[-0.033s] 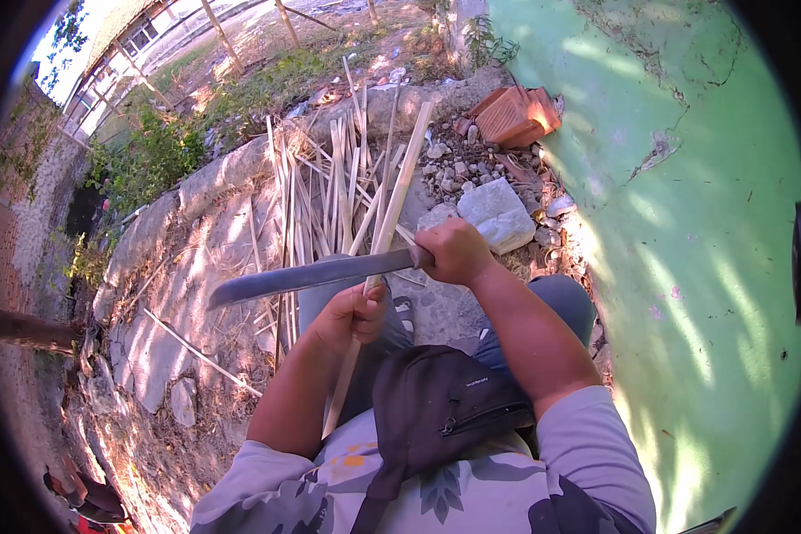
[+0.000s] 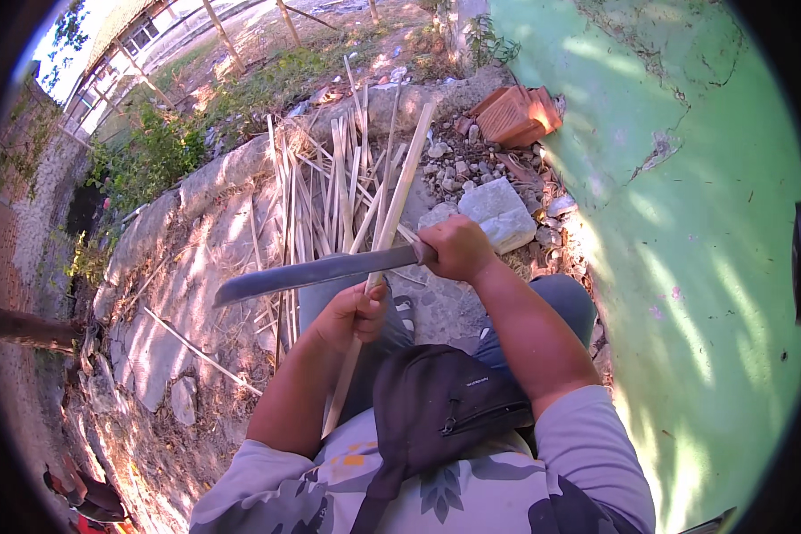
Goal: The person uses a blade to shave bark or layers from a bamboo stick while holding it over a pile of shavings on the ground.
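Observation:
My right hand point(image 2: 458, 248) is closed around the handle of a machete point(image 2: 316, 274). Its long dark blade points left and lies across a pale bamboo strip point(image 2: 404, 182). My left hand point(image 2: 354, 316) grips that strip just below the blade, with the thumb and fingers wrapped round it. The strip slants from beside my waist up and away to the right. Beyond my hands, a loose pile of split bamboo strips point(image 2: 340, 191) lies on the ground. Where the blade meets the strip, I cannot tell how deep it sits.
A green wall point(image 2: 685, 222) rises on the right. Along its foot are a whitish stone block point(image 2: 498, 214), orange roof tiles point(image 2: 516, 116) and rubble point(image 2: 454, 169). One thin stick point(image 2: 200, 351) lies on the cracked ground at left. A black bag point(image 2: 436, 400) rests on my lap.
The machete and my right hand have shifted very slightly to the right. My left hand and the bamboo strip look nearly unmoved.

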A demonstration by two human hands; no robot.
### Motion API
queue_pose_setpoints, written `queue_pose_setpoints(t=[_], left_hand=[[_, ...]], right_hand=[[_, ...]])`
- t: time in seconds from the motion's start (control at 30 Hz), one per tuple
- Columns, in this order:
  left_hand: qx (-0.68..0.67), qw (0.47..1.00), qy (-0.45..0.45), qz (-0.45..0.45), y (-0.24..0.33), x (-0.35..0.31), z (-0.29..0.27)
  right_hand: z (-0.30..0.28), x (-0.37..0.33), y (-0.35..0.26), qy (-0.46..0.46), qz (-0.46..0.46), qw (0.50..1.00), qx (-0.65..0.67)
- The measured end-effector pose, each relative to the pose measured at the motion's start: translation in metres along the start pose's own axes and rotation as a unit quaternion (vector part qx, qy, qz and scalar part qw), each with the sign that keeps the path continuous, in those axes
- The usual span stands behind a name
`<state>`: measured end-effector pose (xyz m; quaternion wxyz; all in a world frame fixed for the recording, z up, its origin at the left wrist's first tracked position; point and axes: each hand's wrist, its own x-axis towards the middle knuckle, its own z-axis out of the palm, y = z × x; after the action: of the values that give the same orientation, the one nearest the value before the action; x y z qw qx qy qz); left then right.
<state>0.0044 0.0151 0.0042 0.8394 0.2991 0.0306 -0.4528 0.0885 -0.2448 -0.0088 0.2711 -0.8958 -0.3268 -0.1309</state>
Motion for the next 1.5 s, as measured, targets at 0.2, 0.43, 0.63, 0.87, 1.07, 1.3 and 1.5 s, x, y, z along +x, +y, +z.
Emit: queue_pose_setpoints(t=[0.2, 0.43, 0.63, 0.87, 1.07, 1.3, 1.5], left_hand=[[-0.021, 1.000, 0.006, 0.004, 0.001, 0.000, -0.002], [0.003, 1.000, -0.007, 0.001, 0.000, -0.003, -0.002], [-0.003, 1.000, 0.011, -0.001, 0.000, 0.002, 0.002], [-0.019, 1.000, -0.005, -0.002, 0.000, -0.001, -0.001], [0.005, 1.000, 0.009, -0.008, -0.001, -0.001, 0.001], [-0.031, 0.999, -0.002, -0.014, -0.001, 0.001, -0.002], [0.100, 0.990, 0.101, 0.003, -0.008, 0.007, 0.015]], right_hand=[[-0.001, -0.004, 0.005, 0.033, 0.068, 0.997, 0.004], [-0.001, 0.002, -0.006, 0.014, -0.039, 0.999, 0.005], [0.006, -0.006, 0.021, 0.042, 0.150, 0.987, 0.027], [0.000, -0.001, 0.003, 0.048, 0.023, 0.998, 0.043], [0.003, -0.002, 0.019, -0.008, 0.064, 0.998, -0.004], [-0.003, -0.005, 0.017, 0.051, 0.151, 0.985, 0.072], [-0.003, 0.003, -0.014, 0.003, 0.041, 0.999, 0.008]])
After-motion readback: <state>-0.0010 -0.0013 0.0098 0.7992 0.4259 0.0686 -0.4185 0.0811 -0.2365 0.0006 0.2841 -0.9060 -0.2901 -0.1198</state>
